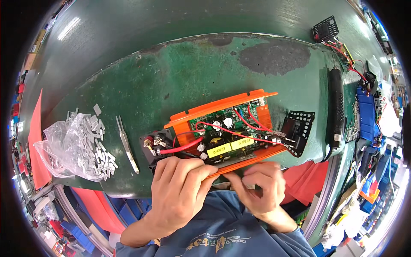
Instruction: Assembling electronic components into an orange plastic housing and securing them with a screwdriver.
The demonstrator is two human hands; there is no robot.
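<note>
An orange metal housing lies open-topped at the bench's near edge, a green circuit board with capacitors and two yellow-wrapped transformers inside it. My left hand is closed over the housing's near left rim, fingertips on the orange wall. Close by, my right hand is curled below the near wall, slightly blurred; one finger reaches the wall's lower edge, and what the rest hold is hidden. A black end plate with terminals is at the left end. Red wires lead to a black perforated panel at the right.
Metal tweezers lie left of the housing, beside a plastic bag with many small pale grey pieces spilling out. A black cylindrical tool lies on the right. Beyond it are another wired perforated panel and a blue bin.
</note>
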